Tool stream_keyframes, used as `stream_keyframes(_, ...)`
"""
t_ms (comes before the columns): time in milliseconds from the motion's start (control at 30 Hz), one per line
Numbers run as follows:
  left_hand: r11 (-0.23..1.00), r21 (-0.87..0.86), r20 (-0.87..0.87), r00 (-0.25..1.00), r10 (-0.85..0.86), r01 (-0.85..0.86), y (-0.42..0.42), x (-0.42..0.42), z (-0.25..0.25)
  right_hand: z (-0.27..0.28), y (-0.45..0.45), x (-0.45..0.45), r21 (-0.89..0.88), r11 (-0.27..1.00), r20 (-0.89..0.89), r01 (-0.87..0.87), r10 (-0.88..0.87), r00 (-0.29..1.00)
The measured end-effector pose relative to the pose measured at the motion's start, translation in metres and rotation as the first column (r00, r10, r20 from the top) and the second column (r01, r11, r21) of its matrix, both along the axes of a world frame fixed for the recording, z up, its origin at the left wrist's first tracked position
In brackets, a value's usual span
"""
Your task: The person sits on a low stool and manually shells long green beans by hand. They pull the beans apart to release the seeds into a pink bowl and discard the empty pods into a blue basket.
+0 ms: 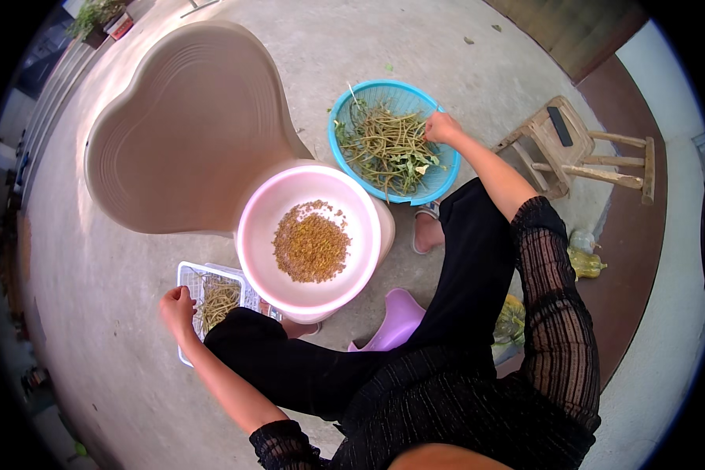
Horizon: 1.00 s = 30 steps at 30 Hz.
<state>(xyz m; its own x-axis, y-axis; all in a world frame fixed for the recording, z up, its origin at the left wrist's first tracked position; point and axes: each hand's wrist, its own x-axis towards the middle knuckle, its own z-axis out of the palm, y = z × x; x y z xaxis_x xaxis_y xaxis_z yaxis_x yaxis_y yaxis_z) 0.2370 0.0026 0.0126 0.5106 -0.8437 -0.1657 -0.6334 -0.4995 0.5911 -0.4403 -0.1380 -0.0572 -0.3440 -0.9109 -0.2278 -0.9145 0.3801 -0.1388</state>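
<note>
My left hand is at the outer edge of a white plastic basket that holds thin dry pods; its fingers are curled, and whether they hold anything cannot be made out. My right hand reaches to the right side of a blue plastic colander basket, fingers pinched at the edge of a heap of long thin pods with some green leaves; what lies between the fingertips is unclear. Between the two baskets stands a pink-rimmed basin with a pile of small brown-yellow seeds or beans.
A large brown moulded plastic piece spreads at upper left beside the basin. A wooden stool lies on its side at right. A purple plastic stool is between my legs. Gourds rest by the wall; potted plants stand far left.
</note>
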Motion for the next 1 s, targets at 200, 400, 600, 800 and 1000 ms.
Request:
stream_keyframes(200,0.994,-0.093,0.044,0.998,-0.047,0.051,-0.004,-0.022,-0.002,0.034,0.000,-0.031,-0.334,0.941,0.276,0.051,0.046,0.960)
stream_keyframes(400,0.917,-0.385,0.118,0.991,-0.058,0.100,-0.008,-0.083,0.013,0.122,0.033,0.061,-0.355,0.921,0.806,0.160,0.215,0.552)
stream_keyframes(600,0.908,-0.351,-0.773,0.477,-0.418,0.228,-0.007,-0.211,0.045,0.134,0.096,0.213,-0.176,0.956,0.983,-0.234,0.182,0.004)
stream_keyframes(800,0.986,-0.150,-0.970,0.180,-0.162,0.075,0.004,-0.230,0.013,0.095,0.122,0.268,0.010,0.934,1.000,-0.357,-0.002,0.023)
stream_keyframes(1000,0.993,-0.108,-0.984,0.140,-0.113,0.041,-0.006,-0.219,-0.003,0.084,0.124,0.265,-0.030,0.944,0.998,-0.330,0.049,0.047)
